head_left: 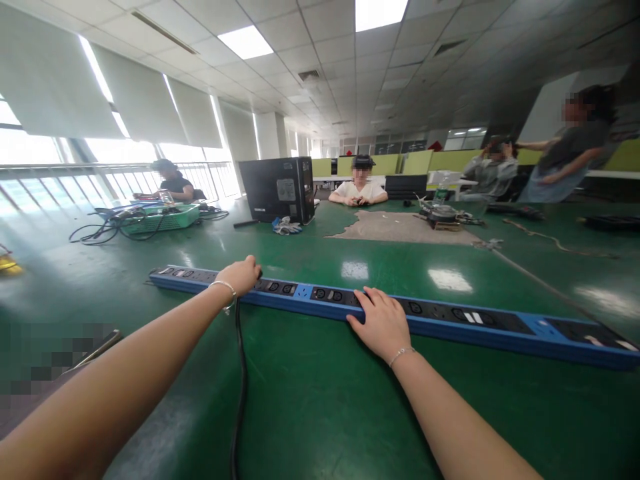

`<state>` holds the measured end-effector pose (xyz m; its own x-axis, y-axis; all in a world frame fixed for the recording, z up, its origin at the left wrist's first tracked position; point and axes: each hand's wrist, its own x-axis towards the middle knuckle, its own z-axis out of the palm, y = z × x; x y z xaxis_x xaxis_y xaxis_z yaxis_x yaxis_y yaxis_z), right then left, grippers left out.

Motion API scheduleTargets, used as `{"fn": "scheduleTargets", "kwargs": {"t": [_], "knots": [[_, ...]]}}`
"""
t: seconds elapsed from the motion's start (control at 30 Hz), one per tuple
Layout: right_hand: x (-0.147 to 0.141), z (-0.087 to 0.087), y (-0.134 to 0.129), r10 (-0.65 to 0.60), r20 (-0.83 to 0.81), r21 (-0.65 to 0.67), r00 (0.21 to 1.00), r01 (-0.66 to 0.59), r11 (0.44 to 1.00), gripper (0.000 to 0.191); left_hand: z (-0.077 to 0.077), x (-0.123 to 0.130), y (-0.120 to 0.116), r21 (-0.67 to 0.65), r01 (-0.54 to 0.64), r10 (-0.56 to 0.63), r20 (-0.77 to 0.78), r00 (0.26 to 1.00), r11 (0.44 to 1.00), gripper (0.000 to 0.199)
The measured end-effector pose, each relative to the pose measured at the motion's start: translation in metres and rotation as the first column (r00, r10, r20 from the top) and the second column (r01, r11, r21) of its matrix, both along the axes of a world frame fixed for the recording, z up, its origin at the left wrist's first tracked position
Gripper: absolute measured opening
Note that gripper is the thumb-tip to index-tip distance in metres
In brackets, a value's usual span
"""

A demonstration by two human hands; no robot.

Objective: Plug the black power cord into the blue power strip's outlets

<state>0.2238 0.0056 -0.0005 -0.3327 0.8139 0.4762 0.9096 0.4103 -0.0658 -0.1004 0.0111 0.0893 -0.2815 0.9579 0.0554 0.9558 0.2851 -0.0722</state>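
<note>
blue strip (303, 292) is lying crosswise on the table (310, 387), running under the left hand (239, 277) and the right hand (385, 325), and from my remote seat i'm judging a skid as the first risk. the table is gleaming as if smooth, so a push from the left hand could be sending the strip off away from the wrists, or swinging its long end, which is reaching far out beyond the right hand. uneven pressure could also be rocking it, because the span past the left hand is going without any hold.

the cord (243, 383) is hanging out below the left palm and trailing back toward the viewer, so i'm counting a snag beside the left forearm (135, 367), or a sideways tug, as the second danger; either could be twisting whatever the fingers are gripping. i'm also minding the bracelet (225, 288) on that wrist, as its dangling bit is sitting close by the cord and could be catching.

as for pose, the left forearm is slanting in from the lower left, nearly straight, knuckles facing up. its fingers are curling around what i'm taking for the cord's end; a dark bit is showing at the fingertips and the hand is hiding the rest, so i cannot tell how it is meeting the sockets (321, 293). the right forearm (440, 410) is slanting in from the lower right, palm down, the thumb lying at the near side and the fingers spreading over the top toward the far edge, clasping the strip; how firmly, i cannot tell.
</note>
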Motion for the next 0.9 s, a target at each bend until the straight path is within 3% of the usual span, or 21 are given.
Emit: {"fn": "scheduleTargets", "kwargs": {"t": [0.1,0.17,0.27,0.47,0.9], "knots": [[-0.001,0.0,0.0,0.007,-0.012,0.002,1.0,-0.007,1.0,0.051,0.019,0.005,-0.002,0.117,-0.015,0.005,0.085,0.996,0.993,0.042],[-0.001,0.0,0.0,0.003,-0.022,0.0,1.0,-0.003,1.0,0.051,0.024,0.016,-0.005,0.095,0.036,-0.046,0.106,0.993,0.995,0.039],[-0.001,-0.001,0.001,-0.005,-0.029,-0.013,1.0,0.005,1.0,0.051,0.016,0.043,-0.008,0.035,0.154,-0.158,0.183,0.97,0.987,0.036],[-0.001,-0.001,0.0,0.001,-0.025,0.002,1.0,-0.001,1.0,0.05,-0.014,0.081,0.0,0.031,0.193,-0.195,0.201,0.96,0.981,0.032],[-0.002,-0.002,0.0,0.0,-0.051,0.011,0.999,0.001,1.0,0.05,-0.018,0.093,0.012,-0.036,0.241,-0.233,0.146,0.961,0.97,0.032]]}}
